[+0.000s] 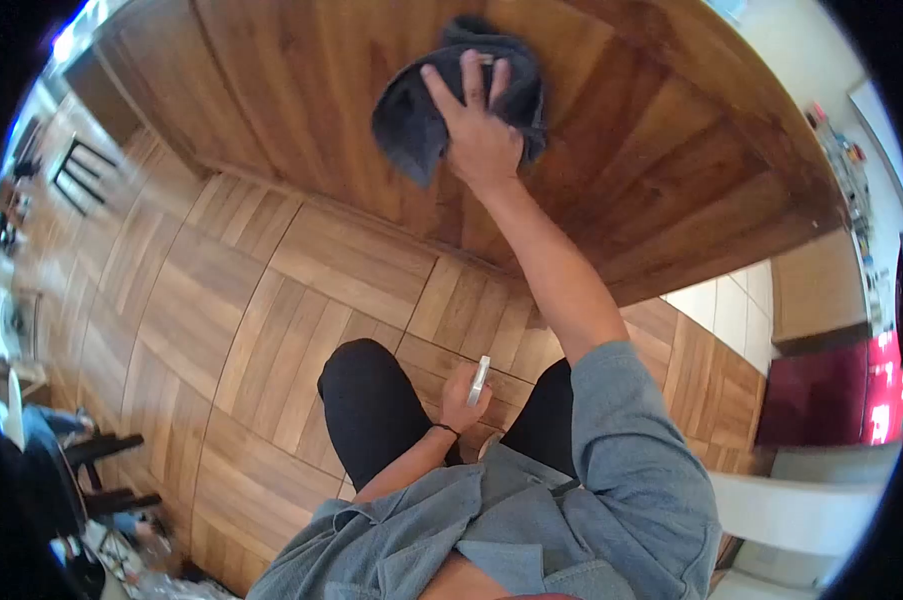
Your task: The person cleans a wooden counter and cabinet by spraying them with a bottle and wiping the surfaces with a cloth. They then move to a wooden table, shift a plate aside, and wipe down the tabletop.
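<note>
A dark grey cloth (406, 120) lies bunched against the upright brown wooden panel (301, 100) at the top. My right hand (483, 140) presses on the cloth, its fingers spread over it. Lower down, between my knees, my left hand (463, 400) is wrapped round a small white and silver object (480, 380) that I cannot make out further. A dark band circles the left wrist.
Wood-patterned floor tiles (221, 300) spread below the panel. A dark stool (79, 178) stands at the far left, and dark furniture legs (106, 470) show at the lower left. A dark red glossy surface (811, 395) and a white chair part (791, 515) are at the right.
</note>
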